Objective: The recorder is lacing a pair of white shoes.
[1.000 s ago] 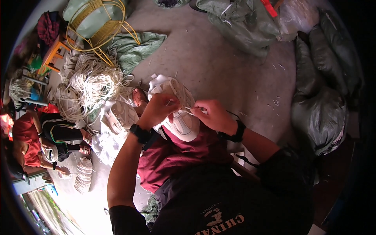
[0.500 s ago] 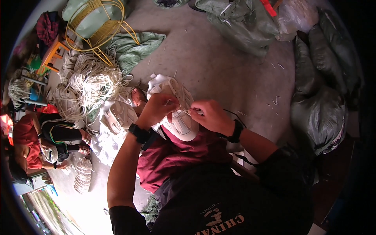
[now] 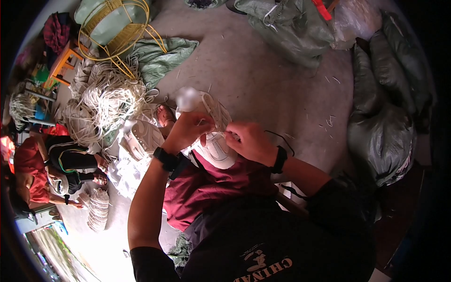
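Note:
A white and beige sneaker (image 3: 217, 152) rests on my lap, its toe toward me, over maroon shorts (image 3: 211, 192). My left hand (image 3: 193, 127) is closed over the left side of its lace area, fingertips pinching a pale shoelace. Opposite it, my right hand (image 3: 249, 141) pinches at the lace by the eyelets, with the fingers curled in. The fingertips partly hide the lace ends. Another pale sneaker (image 3: 141, 138) lies left of my left wrist, on white wrapping.
A big tangle of white laces (image 3: 110, 96) lies at the left, near a yellow metal-framed chair (image 3: 112, 28). Stuffed dark green sacks (image 3: 383, 136) line the right, with another green sack (image 3: 291, 33) at the back. A co-worker in red (image 3: 30, 160) sits far left beside a lace bundle (image 3: 98, 210).
My right hand has shifted slightly and turned at the lace area, while my left hand stays nearly still. The co-worker's arm at the left has moved a little.

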{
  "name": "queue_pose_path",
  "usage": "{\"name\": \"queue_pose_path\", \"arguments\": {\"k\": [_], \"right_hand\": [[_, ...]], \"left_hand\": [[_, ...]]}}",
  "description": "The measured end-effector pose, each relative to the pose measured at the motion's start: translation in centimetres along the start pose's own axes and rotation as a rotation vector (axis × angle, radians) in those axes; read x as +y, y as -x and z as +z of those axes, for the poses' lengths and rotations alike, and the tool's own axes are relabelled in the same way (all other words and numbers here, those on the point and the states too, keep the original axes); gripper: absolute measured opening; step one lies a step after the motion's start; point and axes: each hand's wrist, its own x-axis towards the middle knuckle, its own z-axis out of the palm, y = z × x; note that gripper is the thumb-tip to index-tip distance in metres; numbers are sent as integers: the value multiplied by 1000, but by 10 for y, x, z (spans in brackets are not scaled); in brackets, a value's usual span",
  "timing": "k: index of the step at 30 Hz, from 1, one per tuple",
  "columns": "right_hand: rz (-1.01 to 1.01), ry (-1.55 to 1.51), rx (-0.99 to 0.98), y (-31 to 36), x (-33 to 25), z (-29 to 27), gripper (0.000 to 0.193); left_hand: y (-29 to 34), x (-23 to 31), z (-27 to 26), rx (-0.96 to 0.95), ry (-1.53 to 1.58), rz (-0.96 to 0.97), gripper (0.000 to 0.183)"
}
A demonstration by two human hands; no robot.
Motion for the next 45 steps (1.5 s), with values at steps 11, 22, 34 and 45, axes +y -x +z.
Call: {"name": "queue_pose_path", "arguments": {"k": [11,22,34,45], "right_hand": [[9,-33,-10,2,-3,8,14],[-44,-6,-70,-6,-4,7,12],[-38,11,-102,-2,-7,7,12],[-47,72,-104,-4,-10,21,11]], "left_hand": [[2,2,-2,-11,7,-10,18],[5,1,-3,-18,60,-13,18],[8,-5,-8,-49,60,21,19],[11,-12,-17,-49,16,33,20]]}}
